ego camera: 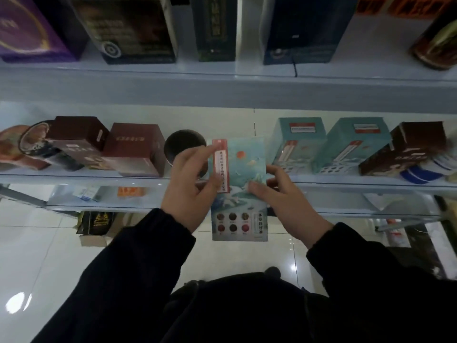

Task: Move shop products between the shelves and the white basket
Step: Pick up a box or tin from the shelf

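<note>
1. The teal box sits at frame centre, before the middle shelf edge
2. Your left hand and right hand pinch its two sides
3. Likely light, stiff card; hold the sides

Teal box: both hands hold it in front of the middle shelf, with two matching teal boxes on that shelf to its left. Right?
No. The left hand and right hand hold the teal box before the middle shelf, but the head view shows the two matching boxes to its right, not left.
</note>
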